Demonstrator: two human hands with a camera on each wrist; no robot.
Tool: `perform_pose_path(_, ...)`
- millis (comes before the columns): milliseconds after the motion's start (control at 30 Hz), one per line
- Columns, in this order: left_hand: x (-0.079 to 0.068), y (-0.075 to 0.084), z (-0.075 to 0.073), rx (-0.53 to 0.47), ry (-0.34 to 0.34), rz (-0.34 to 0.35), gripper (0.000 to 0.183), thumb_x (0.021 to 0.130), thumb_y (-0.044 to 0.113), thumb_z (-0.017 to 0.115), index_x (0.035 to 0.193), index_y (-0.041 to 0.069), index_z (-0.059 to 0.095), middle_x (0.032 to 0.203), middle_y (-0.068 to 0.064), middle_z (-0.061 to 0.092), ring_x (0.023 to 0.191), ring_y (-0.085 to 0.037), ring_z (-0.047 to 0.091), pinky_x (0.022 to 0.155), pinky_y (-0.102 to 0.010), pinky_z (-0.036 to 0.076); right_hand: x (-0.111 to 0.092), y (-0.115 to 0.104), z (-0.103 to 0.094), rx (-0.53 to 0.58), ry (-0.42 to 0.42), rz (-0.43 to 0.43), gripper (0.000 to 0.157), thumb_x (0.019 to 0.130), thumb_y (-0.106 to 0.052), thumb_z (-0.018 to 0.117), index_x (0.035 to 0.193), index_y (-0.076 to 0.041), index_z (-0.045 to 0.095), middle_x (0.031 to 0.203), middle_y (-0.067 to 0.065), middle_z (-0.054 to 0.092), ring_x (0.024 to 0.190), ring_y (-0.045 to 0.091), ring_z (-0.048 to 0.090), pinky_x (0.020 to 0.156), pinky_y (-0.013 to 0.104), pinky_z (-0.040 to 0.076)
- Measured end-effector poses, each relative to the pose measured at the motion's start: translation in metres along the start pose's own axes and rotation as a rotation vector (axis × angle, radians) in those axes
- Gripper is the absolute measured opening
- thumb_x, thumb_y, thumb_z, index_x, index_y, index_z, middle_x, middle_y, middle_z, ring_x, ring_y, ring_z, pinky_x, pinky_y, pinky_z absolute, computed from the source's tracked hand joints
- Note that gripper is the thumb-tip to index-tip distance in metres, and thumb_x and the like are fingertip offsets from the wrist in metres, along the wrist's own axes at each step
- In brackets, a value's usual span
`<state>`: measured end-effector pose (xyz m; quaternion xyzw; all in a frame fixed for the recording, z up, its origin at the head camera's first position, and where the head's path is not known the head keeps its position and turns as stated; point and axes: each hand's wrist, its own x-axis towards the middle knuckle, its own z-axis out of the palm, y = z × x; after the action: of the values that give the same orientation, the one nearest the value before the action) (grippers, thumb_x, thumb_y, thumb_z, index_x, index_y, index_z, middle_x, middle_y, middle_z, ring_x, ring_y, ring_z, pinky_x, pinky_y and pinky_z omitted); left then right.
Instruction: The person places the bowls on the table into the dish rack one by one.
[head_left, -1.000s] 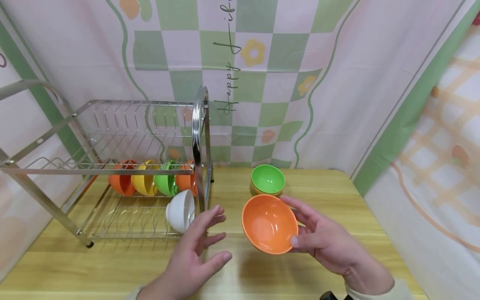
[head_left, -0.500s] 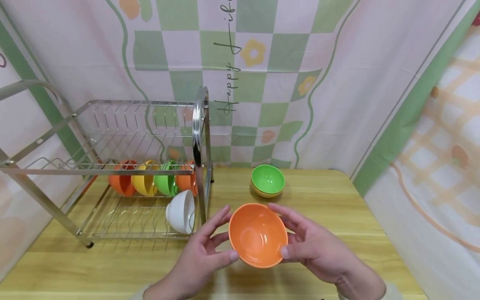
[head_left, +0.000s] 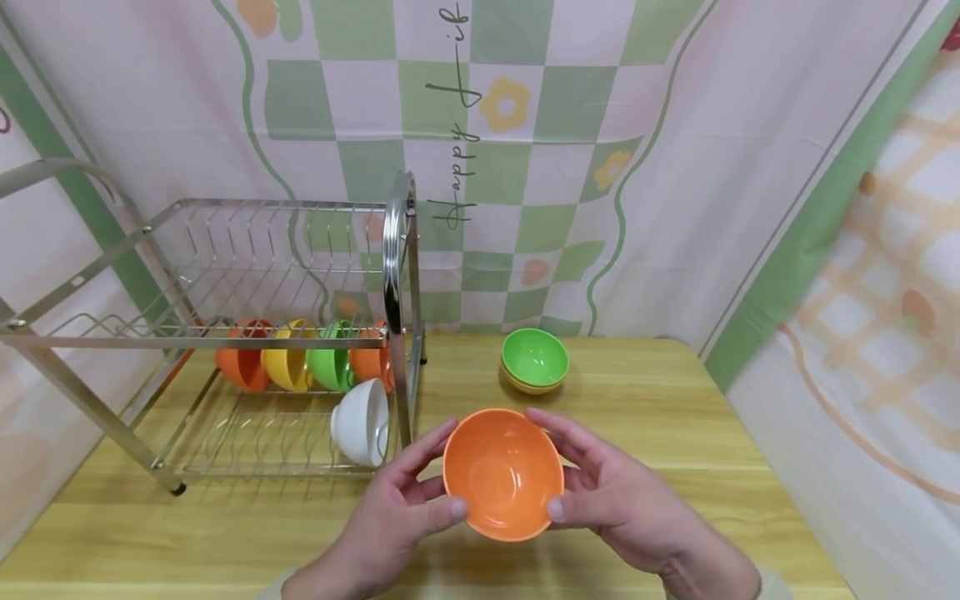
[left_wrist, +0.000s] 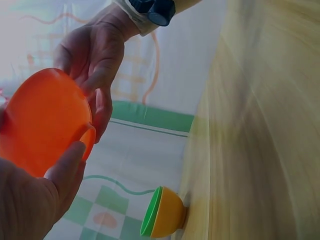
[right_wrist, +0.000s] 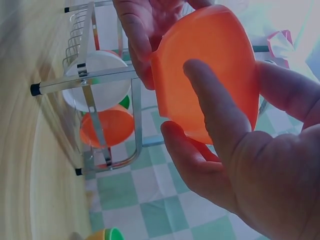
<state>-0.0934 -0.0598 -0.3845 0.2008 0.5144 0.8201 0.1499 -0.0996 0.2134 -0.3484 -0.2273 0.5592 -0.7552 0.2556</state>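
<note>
- Orange bowl (head_left: 502, 473), head view: held above the wooden table (head_left: 675, 433), left hand (head_left: 382, 521) and right hand (head_left: 622, 508) curled round opposite sides, thumbs on its rim; dish rack (head_left: 225, 333) to the left, green bowl (head_left: 535, 358) behind.
- Left wrist view: orange bowl (left_wrist: 42, 120) gripped between both hands; green bowl stacked in a yellow bowl (left_wrist: 170, 215).
- Right wrist view: right hand's fingers (right_wrist: 220, 120) wrap the orange bowl (right_wrist: 210, 65); white bowl (right_wrist: 97, 82) in the rack.

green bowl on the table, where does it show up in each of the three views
Head: green bowl nested in a yellow bowl, mid-table behind the hands.
Left wrist: bottom centre, seen side-on, by the table edge.
Right wrist: bottom left corner, only a sliver.
Shared landmark: the orange bowl held by both hands.
</note>
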Motion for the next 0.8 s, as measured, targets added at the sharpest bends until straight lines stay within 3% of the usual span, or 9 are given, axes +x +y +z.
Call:
perform_pose_path(233,-0.003,0.001,-0.005,-0.031,-0.005,0.014,0.076,0.090,-0.002,0.071,0.154,-0.002,0.030,0.141,-0.024,0.040,0.116,-0.037,0.059,0.092,-0.045,0.052,0.005,0.002,0.004,-0.016,-0.010,-0.022,0.077,0.091,0.010,0.062,0.156,-0.006,0.024,0.151,0.020,0.032,0.121,0.042,0.051,0.091,0.046,0.054)
perform_pose_path(433,-0.010,0.001,-0.013,-0.071,-0.008,-0.041,0.075,0.090,-0.006,0.068,0.155,0.004,0.032,0.148,-0.025,0.034,0.117,-0.037,0.059,0.093,-0.045,0.052,0.009,0.001,0.006,-0.022,0.012,-0.021,0.068,0.097,0.001,0.056,0.156,-0.005,0.024,0.150,0.024,0.030,0.120,0.042,0.053,0.092,0.050,0.053)
perform_pose_path(667,-0.025,0.009,-0.034,-0.073,-0.100,-0.110,0.067,0.095,-0.005,0.061,0.155,0.011,0.037,0.147,-0.021,0.035,0.119,-0.038,0.057,0.094,-0.046,0.052,0.016,0.000,0.001,-0.119,0.197,-0.011,0.053,0.107,-0.017,0.041,0.156,-0.005,0.025,0.155,0.028,0.022,0.131,0.043,0.042,0.100,0.054,0.046)
perform_pose_path(800,-0.033,0.018,-0.052,-0.035,-0.232,-0.153,0.056,0.100,0.002,0.055,0.154,0.012,0.039,0.147,-0.018,0.041,0.118,-0.039,0.058,0.091,-0.048,0.053,0.024,0.006,-0.004,-0.287,0.371,0.013,0.054,0.108,-0.027,0.044,0.156,-0.007,0.029,0.155,0.021,0.031,0.134,0.042,0.039,0.104,0.055,0.042)
